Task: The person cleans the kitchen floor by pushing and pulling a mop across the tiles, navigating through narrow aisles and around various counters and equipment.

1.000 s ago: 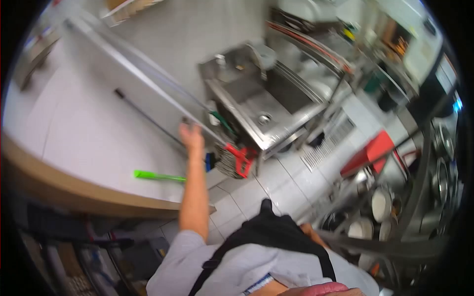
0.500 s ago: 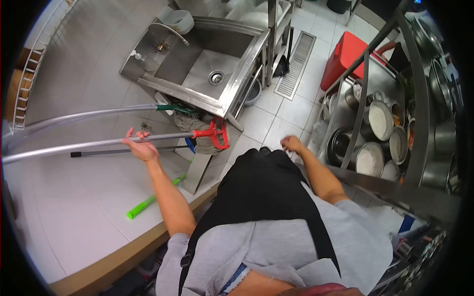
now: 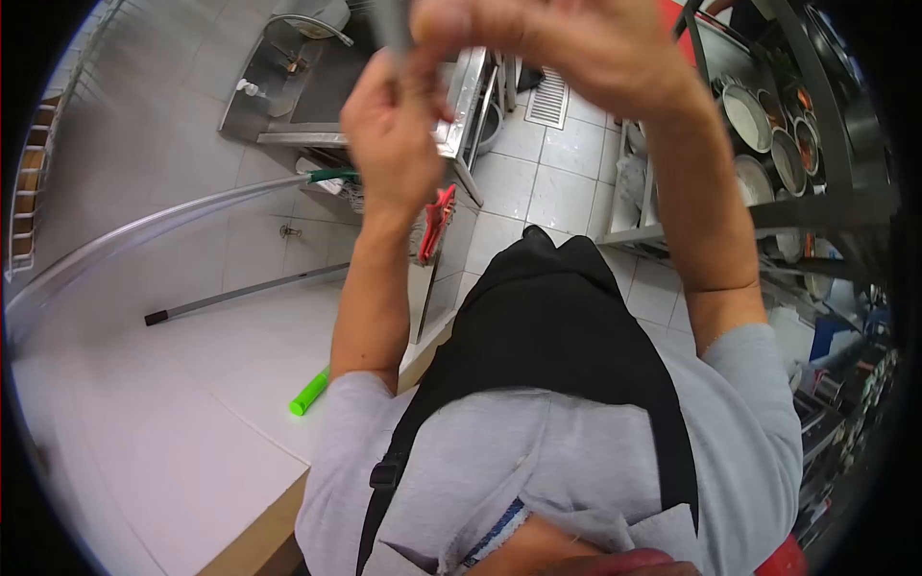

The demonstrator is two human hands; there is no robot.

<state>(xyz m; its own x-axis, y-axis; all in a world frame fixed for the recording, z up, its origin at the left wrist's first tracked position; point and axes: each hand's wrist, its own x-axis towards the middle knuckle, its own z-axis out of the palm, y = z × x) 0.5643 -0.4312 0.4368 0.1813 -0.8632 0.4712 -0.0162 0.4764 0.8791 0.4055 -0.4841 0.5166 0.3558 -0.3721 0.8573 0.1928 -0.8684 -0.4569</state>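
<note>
My left hand [image 3: 394, 139] is wrapped around the grey handle of a mop, raised in front of me. Higher up, my right hand [image 3: 567, 48] closes on the same handle near the top edge of the view; both hands are a little blurred. The mop's red clamp [image 3: 437, 226] shows low beyond my left forearm, beside the sink. A second mop with a green clamp [image 3: 331, 176] leans there, its silver handle [image 3: 173, 204] reaching left. A grey pole with a black end [image 3: 259, 291] and a bright green handle [image 3: 309, 392] lean nearby.
A steel sink [image 3: 307, 136] stands ahead, left of a floor drain [image 3: 548, 101]. On the right, a metal rack [image 3: 768, 219] carries several bowls and pots, including a bowl of white contents [image 3: 746, 117]. A white wire rack [image 3: 43, 144] hangs at far left.
The red-clamped mop has swung from lying across the left side to upright before me. My right hand has come up from my side onto its handle, and my left hand has closed around it.
</note>
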